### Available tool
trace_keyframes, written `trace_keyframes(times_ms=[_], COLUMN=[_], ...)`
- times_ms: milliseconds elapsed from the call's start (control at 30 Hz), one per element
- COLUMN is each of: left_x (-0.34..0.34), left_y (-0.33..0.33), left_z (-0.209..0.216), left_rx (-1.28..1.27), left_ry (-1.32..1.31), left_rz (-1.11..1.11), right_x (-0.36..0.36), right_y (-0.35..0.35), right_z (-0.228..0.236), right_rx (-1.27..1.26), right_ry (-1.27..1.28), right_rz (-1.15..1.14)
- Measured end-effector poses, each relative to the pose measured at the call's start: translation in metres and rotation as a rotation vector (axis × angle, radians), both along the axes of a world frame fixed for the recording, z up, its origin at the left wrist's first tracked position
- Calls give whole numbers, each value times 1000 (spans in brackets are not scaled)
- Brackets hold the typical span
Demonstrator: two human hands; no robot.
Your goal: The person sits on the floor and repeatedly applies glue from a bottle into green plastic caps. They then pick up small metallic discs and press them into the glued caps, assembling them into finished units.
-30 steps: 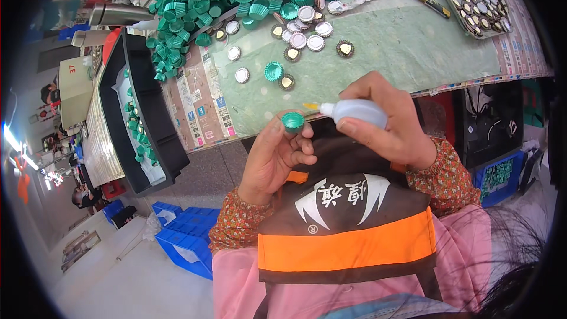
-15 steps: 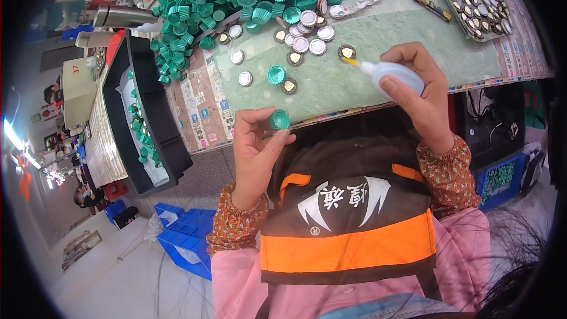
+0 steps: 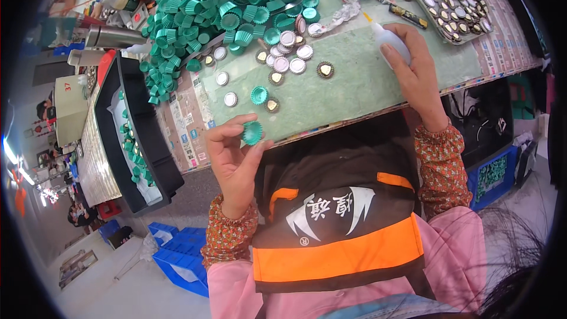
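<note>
Between the thumb and fingers of my left hand [image 3: 233, 162] is a green fluted cup [image 3: 253, 133], held at the table's near edge with its hollow showing. My right hand [image 3: 413, 68] grips a pale squeeze bottle [image 3: 392, 46], its yellow nozzle [image 3: 367, 17] pointing up and left, apart from the caps. A dark-rimmed round cap [image 3: 325, 70] with a gold centre lies alone on the green mat, left of the bottle. Nearer my left hand, another green cup [image 3: 259, 95] touches a gold-centred cap [image 3: 271, 104]. White-faced caps [image 3: 297, 66] cluster beyond them.
A big heap of green fluted cups [image 3: 230, 21] covers the far left. At the far right stands a tray [image 3: 456, 40] of many caps, with a dark marker-like tube [image 3: 407, 16] beside it. A black bin [image 3: 155, 147] holding green cups adjoins the table's left side.
The bottle's nozzle has lifted off the lone gold-centred cap, moving farther away and to the right. My left hand still holds the green cup. The whole view has shifted slightly.
</note>
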State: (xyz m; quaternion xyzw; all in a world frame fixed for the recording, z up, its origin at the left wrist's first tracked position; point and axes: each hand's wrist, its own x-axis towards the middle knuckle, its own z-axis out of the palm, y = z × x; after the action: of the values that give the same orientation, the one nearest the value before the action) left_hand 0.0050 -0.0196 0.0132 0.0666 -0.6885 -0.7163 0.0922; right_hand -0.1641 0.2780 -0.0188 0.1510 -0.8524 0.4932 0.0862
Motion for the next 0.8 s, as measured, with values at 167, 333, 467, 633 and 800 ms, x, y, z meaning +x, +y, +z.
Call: trace_keyframes(times_ms=[167, 333, 467, 633, 800], left_x=[-4, -3, -2, 0, -2], left_y=[-1, -3, -7, -10, -7], left_z=[5, 5, 0, -1, 2], left_rx=[130, 180, 235, 296, 297], left_ry=[-1, -63, -92, -135, -142], left_rz=[20, 28, 24, 38, -3], right_x=[-12, -29, -33, -9, 15], right_y=[0, -2, -2, -25, -54], right_z=[4, -10, -8, 12, 10], right_rx=[186, 262, 497, 482, 369], right_ry=[47, 173, 277, 433, 219], right_rz=[50, 86, 4, 56, 304])
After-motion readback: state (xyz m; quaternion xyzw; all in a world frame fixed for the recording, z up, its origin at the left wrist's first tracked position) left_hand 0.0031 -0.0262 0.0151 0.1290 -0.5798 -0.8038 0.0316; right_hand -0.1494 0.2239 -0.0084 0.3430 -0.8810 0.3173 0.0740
